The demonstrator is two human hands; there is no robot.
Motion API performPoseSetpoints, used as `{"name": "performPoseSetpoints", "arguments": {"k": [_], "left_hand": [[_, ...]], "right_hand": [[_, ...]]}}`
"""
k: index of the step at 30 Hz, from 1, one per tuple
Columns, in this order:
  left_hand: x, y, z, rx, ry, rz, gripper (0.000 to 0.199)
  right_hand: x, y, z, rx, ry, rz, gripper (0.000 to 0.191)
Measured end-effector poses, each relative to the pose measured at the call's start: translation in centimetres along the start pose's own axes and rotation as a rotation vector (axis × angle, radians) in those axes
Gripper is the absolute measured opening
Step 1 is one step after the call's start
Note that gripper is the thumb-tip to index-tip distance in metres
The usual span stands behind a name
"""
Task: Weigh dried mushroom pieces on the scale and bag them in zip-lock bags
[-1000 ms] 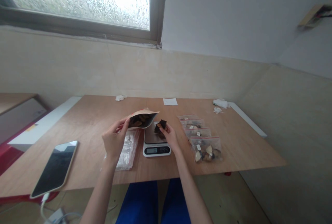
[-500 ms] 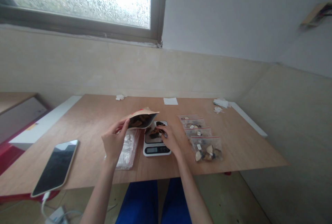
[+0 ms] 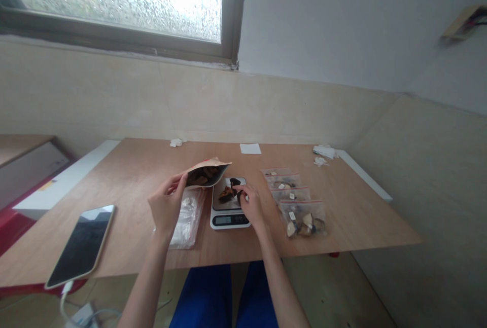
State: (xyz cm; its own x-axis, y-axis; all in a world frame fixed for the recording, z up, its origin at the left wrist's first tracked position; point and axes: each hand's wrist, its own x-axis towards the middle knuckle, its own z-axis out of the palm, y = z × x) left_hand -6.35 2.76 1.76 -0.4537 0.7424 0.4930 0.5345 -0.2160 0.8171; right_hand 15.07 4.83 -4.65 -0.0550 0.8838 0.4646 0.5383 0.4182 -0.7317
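Observation:
My left hand [image 3: 166, 205] grips an open brown foil-lined pouch [image 3: 207, 174] by its edge, holding it tilted above the table. Dark dried pieces [image 3: 201, 178] show inside its mouth. To the right, a digital kitchen scale [image 3: 227, 220] stands on the table with several dark, brownish pieces [image 3: 227, 194] on its platform. My right hand [image 3: 252, 206] rests over the platform's right side, its fingertips pinching a small dark piece [image 3: 239, 196]. The scale's display is too small to read.
Several sealed zip bags [image 3: 300, 219] holding pale and dark chunks lie right of the scale. A clear plastic bag [image 3: 187, 221] lies under my left hand. A phone [image 3: 81, 246] with a cable lies at the left, near the wooden table's edge.
The dark pieces now lie spread on the scale's platform instead of bunched in my right hand. My right hand has moved lower and right. The pouch has barely moved.

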Motion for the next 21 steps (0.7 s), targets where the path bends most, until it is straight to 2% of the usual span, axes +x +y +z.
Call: {"name": "performPoseSetpoints", "arguments": {"k": [3, 5, 9, 12, 16, 21], "left_hand": [[0.4, 0.1, 0.1, -0.009, 0.019, -0.028, 0.030], [0.6, 0.3, 0.1, -0.003, 0.030, -0.041, 0.031], [1.2, 0.6, 0.1, 0.027, 0.042, -0.036, 0.030], [1.3, 0.7, 0.2, 0.035, 0.044, -0.030, 0.029], [1.3, 0.7, 0.2, 0.008, 0.035, -0.045, 0.028], [1.2, 0.5, 0.2, -0.015, 0.030, -0.054, 0.028]], "right_hand": [[0.7, -1.2, 0.6, -0.029, -0.014, -0.032, 0.038], [1.4, -2.0, 1.5, -0.075, -0.078, -0.061, 0.038], [3.0, -3.5, 4.7, -0.278, -0.289, -0.135, 0.034], [3.9, -4.2, 7.5, -0.488, -0.385, -0.135, 0.030], [4.6, -4.4, 10.0, -0.599, -0.404, -0.104, 0.036], [4.6, -4.6, 10.6, -0.613, -0.396, -0.074, 0.037]]}}
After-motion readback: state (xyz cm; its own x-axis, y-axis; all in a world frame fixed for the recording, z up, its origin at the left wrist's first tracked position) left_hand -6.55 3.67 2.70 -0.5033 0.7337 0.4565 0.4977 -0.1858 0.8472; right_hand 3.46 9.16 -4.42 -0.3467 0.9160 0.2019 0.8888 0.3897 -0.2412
